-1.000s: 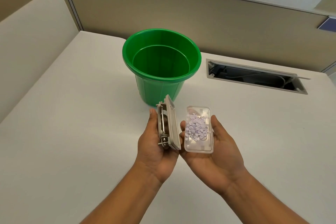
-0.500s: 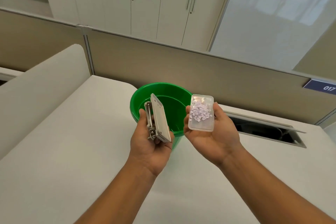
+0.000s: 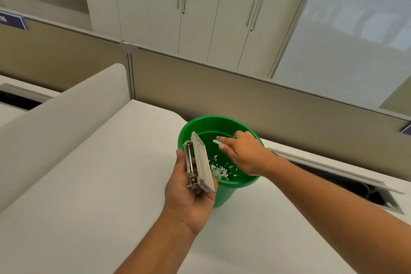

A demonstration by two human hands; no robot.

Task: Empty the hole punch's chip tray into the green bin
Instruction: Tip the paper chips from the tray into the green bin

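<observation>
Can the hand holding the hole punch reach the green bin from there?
Probably yes. The left hand holds the hole punch right beside the green bin, and the punch's top overlaps the rim. Nothing lies between them, but its fingers are full.

The mouth of the green bin [image 3: 201, 121] is partly taken up: its right side is covered by the right hand [image 3: 243, 154], closed on the chip tray [image 3: 216, 141], and its near-left rim is overlapped by the hole punch [image 3: 201, 162] gripped in the left hand [image 3: 189, 193]. Between them an open gap is left above the paper chips [image 3: 219, 168]. Bare white desk [image 3: 89, 184] is offered to the left. The back is closed off by the partition wall [image 3: 244, 100], and the right is broken by a cable slot [image 3: 347, 182].
</observation>
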